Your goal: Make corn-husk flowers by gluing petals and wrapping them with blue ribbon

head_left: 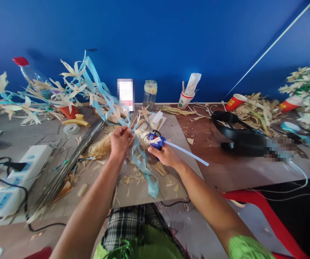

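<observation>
My left hand is closed in a pinch on a light blue ribbon, whose long tail hangs down over the board. More of the ribbon loops up behind to a stem of pale husk flowers. My right hand is wrapped round a blue glue gun, with a translucent glue stick poking out of its back. The gun's front end points toward the pinched ribbon, among pale husk scraps; its tip is hidden. A tuft of tan fibre lies left of my left hand.
A bundle of thin wires and a white power strip lie on the left. Tape, a glass jar and a paper cup stand or lie farther back. A black headset-like object and husks are on the right.
</observation>
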A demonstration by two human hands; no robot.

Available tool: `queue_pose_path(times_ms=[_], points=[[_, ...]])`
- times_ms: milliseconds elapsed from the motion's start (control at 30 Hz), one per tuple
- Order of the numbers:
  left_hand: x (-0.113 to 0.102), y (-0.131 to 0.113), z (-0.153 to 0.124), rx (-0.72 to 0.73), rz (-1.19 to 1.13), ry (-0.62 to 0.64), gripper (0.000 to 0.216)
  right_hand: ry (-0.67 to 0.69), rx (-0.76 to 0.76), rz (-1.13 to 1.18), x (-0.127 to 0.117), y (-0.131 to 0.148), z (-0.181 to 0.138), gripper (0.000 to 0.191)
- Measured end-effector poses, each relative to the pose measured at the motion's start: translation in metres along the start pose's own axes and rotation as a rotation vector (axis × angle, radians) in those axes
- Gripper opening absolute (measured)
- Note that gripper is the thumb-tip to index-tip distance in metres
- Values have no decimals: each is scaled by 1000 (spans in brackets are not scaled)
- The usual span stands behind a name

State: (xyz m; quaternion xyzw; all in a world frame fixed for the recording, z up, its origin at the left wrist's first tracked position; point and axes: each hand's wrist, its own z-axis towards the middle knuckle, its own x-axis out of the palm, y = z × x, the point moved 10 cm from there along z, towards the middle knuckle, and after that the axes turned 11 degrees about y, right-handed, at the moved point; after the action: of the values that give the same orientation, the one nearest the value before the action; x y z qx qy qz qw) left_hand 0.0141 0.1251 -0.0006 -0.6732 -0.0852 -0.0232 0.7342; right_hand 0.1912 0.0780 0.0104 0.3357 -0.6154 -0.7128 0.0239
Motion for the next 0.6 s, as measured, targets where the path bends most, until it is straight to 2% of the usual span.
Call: queue_pose_path(times_ms=[233,600], points=[[-2,-5,1,48,85,-8,15,19,8,23,1,-1,0,38],[-3,-1,2,60,95,-1,15,10,6,28,-1,1,0,36]])
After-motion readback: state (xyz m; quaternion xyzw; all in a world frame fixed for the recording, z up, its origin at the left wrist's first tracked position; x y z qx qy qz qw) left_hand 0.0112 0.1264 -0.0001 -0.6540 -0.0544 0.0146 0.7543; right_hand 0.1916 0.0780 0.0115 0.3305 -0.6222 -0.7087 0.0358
